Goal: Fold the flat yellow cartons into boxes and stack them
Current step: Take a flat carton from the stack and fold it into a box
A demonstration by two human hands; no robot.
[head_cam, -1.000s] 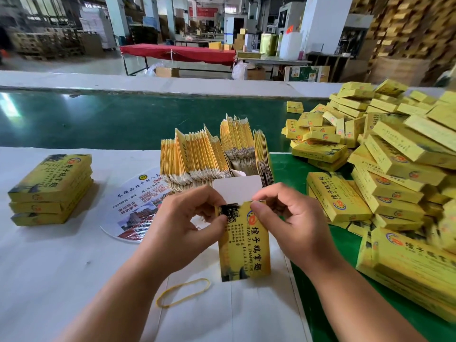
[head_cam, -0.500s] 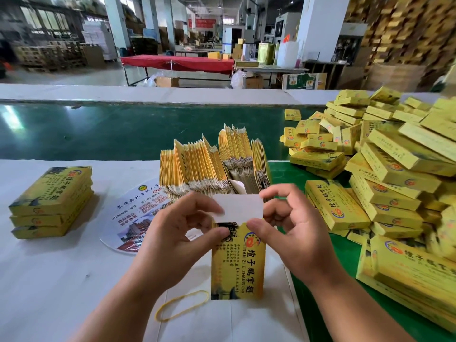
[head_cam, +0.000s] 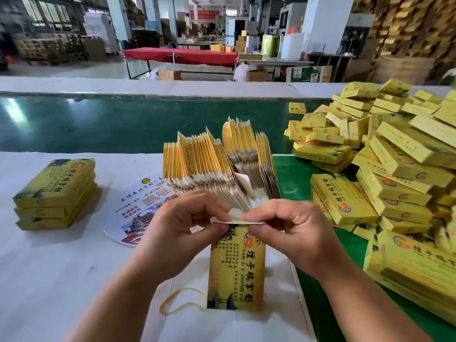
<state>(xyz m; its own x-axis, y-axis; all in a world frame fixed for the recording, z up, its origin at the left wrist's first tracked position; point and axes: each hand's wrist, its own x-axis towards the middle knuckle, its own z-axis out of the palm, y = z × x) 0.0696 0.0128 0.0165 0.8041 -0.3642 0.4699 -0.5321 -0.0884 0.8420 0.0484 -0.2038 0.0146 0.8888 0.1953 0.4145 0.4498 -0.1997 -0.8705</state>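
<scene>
head view: both hands, the left hand (head_cam: pixel 172 225) and right hand (head_cam: pixel 293 230), pinch the top of a yellow carton (head_cam: pixel 235 270) standing upright on the white table (head_cam: pixel 49 280), bending its white flap (head_cam: pixel 238 221) over. thin glossy card: a crooked tuck could crease it. the fanned flat cartons (head_cam: pixel 217 166) behind could topple.

Premises: a factory packing floor. A green conveyor belt (head_cam: pixel 123 124) runs past heaped yellow boxes (head_cam: pixel 407 169). Stacked pallets (head_cam: pixel 404 33) stand behind.
</scene>
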